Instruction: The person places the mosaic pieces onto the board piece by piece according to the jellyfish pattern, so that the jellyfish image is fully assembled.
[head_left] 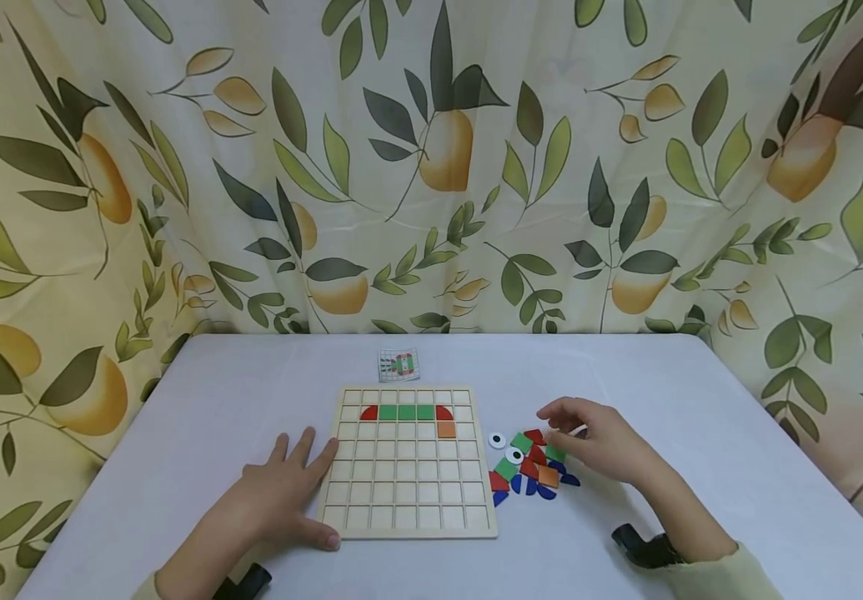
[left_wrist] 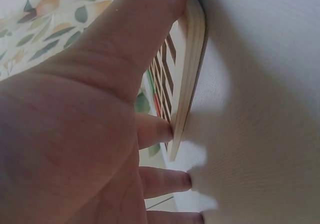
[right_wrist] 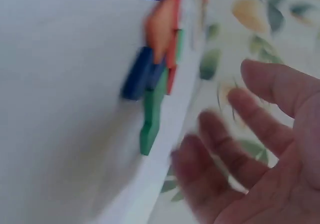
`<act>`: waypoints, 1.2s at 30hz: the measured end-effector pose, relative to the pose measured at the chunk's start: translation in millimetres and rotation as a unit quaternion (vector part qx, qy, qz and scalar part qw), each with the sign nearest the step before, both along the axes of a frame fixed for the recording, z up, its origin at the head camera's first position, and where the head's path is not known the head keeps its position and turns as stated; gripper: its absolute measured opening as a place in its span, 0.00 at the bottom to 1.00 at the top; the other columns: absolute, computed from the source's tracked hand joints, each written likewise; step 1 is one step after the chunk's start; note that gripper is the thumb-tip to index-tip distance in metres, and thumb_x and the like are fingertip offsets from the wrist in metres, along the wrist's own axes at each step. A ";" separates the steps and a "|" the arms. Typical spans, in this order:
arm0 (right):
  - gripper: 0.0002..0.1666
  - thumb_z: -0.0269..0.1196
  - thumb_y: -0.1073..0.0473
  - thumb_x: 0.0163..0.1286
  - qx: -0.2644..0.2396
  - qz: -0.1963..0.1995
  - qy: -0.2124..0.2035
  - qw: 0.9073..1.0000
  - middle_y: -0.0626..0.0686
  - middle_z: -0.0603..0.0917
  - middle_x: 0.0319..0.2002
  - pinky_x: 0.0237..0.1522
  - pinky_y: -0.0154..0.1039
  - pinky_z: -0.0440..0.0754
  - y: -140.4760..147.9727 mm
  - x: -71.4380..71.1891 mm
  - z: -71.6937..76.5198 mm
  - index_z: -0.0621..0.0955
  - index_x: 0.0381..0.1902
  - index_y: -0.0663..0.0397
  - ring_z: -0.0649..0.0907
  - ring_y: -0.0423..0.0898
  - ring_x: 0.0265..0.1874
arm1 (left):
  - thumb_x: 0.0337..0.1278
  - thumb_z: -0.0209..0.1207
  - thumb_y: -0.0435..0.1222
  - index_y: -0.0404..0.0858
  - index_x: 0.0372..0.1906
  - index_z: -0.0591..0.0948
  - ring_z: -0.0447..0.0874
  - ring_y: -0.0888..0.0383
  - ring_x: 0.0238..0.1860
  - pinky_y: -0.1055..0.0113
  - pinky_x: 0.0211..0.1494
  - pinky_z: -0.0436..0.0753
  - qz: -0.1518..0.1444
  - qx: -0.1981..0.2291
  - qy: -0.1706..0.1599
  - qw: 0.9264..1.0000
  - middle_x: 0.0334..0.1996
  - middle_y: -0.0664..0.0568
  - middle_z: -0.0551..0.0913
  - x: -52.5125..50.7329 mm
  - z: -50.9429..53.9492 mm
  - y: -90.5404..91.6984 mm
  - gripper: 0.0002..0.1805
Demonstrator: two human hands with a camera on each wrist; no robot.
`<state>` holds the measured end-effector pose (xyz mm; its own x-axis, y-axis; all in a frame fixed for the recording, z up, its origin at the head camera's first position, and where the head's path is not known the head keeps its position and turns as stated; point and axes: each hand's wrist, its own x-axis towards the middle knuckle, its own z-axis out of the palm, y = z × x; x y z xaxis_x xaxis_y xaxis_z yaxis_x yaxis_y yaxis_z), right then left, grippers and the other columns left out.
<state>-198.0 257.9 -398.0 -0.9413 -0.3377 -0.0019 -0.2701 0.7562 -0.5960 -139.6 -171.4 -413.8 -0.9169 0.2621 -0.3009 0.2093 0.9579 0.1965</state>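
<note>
A wooden grid board (head_left: 408, 521) lies on the white table. Near its top, a row holds a red rounded piece (head_left: 369, 413), several green squares (head_left: 406, 412) and another red rounded piece (head_left: 444, 412); an orange square (head_left: 446, 429) sits below the right end. My left hand (head_left: 273, 492) is spread at the board's left edge, thumb (left_wrist: 150, 29) and index finger touching it. Over the right side of a pile of loose coloured pieces (head_left: 529, 467) hovers my right hand (head_left: 604, 437). Its fingers are loosely bent, and the right wrist view shows nothing between them.
A small printed pattern card (head_left: 398, 365) lies behind the board. Among the loose pieces are white discs with black dots (head_left: 497, 441) and blue half-rounds (head_left: 546, 492). A leaf-and-fruit patterned curtain (head_left: 431, 167) hangs behind the table (head_left: 266, 375).
</note>
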 end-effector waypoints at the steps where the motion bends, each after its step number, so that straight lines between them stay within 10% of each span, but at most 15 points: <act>1: 0.24 0.67 0.51 0.68 0.029 0.011 0.007 1.000 0.55 0.83 0.53 0.52 0.54 0.82 -1.1 4.8 -0.4 0.80 0.60 0.51 0.81 0.57 0.52 | 0.22 0.70 0.73 0.43 0.78 0.60 0.50 0.21 0.72 0.18 0.48 0.64 0.000 0.001 0.000 1.000 0.77 0.33 0.54 0.2 0.1 0.3 0.71; 7: 0.54 0.63 0.26 0.59 0.176 0.096 -0.054 0.978 0.62 0.49 0.80 0.63 0.79 0.50 -22.0 36.1 -5.7 0.59 0.79 0.34 0.47 0.74 0.75 | 0.23 0.71 0.73 0.43 0.78 0.59 0.48 0.21 0.72 0.16 0.48 0.62 0.002 0.001 -0.003 1.000 0.77 0.33 0.52 0.6 -1.0 0.8 0.71; 14: 0.54 0.51 0.20 0.62 0.258 0.132 -0.082 0.954 0.52 0.40 0.82 0.65 0.79 0.38 -38.2 46.0 -14.3 0.51 0.80 0.30 0.36 0.66 0.78 | 0.25 0.68 0.74 0.44 0.79 0.57 0.48 0.21 0.73 0.16 0.49 0.62 -0.010 -0.011 -0.001 1.000 0.78 0.32 0.51 0.5 -2.0 -0.4 0.71; 36: 0.44 0.49 0.31 0.74 0.230 0.133 -0.035 0.963 0.59 0.43 0.81 0.63 0.80 0.33 -47.5 -33.3 -28.7 0.51 0.81 0.35 0.37 0.70 0.77 | 0.25 0.70 0.72 0.44 0.78 0.60 0.47 0.20 0.72 0.15 0.49 0.60 0.008 0.005 -0.012 1.000 0.77 0.31 0.52 -0.8 -0.2 1.6 0.70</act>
